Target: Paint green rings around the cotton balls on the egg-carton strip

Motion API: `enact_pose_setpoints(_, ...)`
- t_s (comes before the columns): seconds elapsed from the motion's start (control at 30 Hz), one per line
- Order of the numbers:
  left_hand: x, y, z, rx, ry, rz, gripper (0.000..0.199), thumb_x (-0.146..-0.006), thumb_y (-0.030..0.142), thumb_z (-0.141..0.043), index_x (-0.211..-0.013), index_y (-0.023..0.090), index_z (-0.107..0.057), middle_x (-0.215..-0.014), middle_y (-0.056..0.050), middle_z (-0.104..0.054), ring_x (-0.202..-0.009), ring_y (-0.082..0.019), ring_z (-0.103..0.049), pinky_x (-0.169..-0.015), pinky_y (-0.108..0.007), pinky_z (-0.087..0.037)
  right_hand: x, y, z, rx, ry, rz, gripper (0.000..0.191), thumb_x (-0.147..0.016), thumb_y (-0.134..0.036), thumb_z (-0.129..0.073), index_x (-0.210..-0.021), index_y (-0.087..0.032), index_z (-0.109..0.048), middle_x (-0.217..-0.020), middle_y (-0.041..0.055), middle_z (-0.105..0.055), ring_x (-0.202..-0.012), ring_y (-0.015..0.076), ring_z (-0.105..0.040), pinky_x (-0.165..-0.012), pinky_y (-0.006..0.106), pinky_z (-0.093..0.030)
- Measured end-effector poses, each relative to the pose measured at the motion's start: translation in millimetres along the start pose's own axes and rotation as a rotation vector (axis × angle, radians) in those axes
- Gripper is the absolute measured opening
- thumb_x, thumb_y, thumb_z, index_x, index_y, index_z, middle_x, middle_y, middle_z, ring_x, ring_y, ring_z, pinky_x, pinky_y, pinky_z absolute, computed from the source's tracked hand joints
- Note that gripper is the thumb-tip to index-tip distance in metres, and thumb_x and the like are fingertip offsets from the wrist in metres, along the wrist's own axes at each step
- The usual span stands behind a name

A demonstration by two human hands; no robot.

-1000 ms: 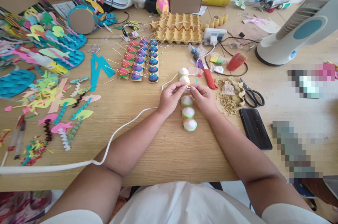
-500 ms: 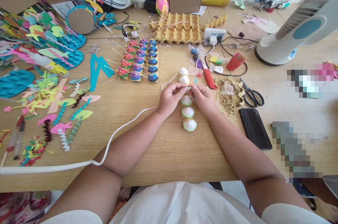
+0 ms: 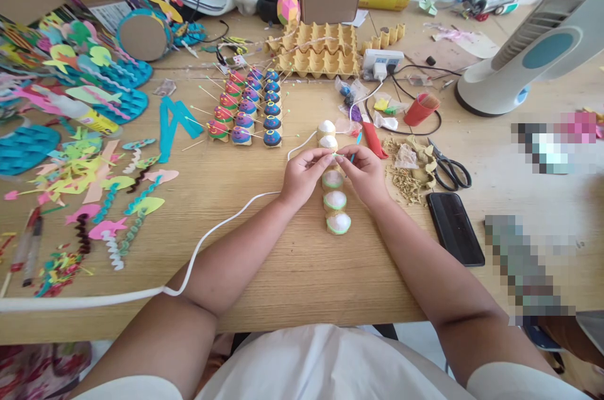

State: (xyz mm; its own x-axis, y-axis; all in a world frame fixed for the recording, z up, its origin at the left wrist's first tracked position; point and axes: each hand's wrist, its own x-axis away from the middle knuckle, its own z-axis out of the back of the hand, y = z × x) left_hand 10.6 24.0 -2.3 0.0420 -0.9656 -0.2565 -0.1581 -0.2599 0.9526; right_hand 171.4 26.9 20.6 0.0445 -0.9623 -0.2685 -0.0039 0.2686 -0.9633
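Note:
A row of egg-carton cups topped with white domes runs away from me at the table's middle; the nearer domes have light green rims. Over this row, my left hand and my right hand meet at the fingertips, both pinched closed. Between them shows a tiny light green strip, mostly hidden by the fingers; it looks like soft clay. A thin blue stick pokes up by my right hand, seemingly tucked in its fingers. The cup directly under my fingertips is largely covered.
Painted egg-carton cups with pins stand left of centre. Scissors, a phone, a red cup and carton scraps lie right. A white cable crosses my left forearm. Paper cut-outs spread left; a fan stands right.
My right hand has shifted slightly left, bringing its fingertips against those of my left hand. The blue stick has tilted and moved up and right. Less of the green strip shows.

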Motion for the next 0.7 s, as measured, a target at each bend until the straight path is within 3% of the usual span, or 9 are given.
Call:
enact_pose_setpoints(0.2,0.2,0.6,-1.1,0.004,0.011,-0.008,0.035,-0.084,0.044,-0.09,-0.109,0.022,-0.084,-0.113,-0.008,-0.086,-0.102,-0.021,-0.081,-0.093,-0.035,-0.065,-0.3,0.1,1.7,0.008,-0.001,-0.031,0.042,-0.081,-0.063,-0.087,-0.087,-0.023,-0.076,-0.08,0.0002,-0.072,-0.07,0.0129,-0.056,-0.067,0.031,-0.046)
enact_pose_setpoints(0.4,-0.3,0.5,-1.4,-0.045,0.026,0.005,0.026,-0.084,0.04,-0.087,-0.101,0.021,-0.083,-0.105,-0.007,-0.086,-0.095,-0.02,-0.081,-0.088,-0.034,-0.066,-0.9,4.0,2.4,-0.001,-0.006,-0.057,0.041,-0.08,-0.061,-0.088,-0.087,-0.022,-0.078,-0.082,0.001,-0.075,-0.072,0.0131,-0.058,-0.067,0.03,-0.046)
enact_pose_setpoints(0.7,0.0,4.2,-0.2,-0.105,0.007,-0.031,0.027,-0.086,0.047,-0.086,-0.096,0.022,-0.083,-0.101,-0.006,-0.085,-0.091,-0.019,-0.078,-0.083,-0.032,-0.064,-0.2,2.4,1.8,-0.047,-0.018,-0.105,0.047,-0.076,-0.065,-0.09,-0.086,-0.022,-0.077,-0.08,0.0001,-0.073,-0.07,0.0124,-0.056,-0.067,0.03,-0.047)
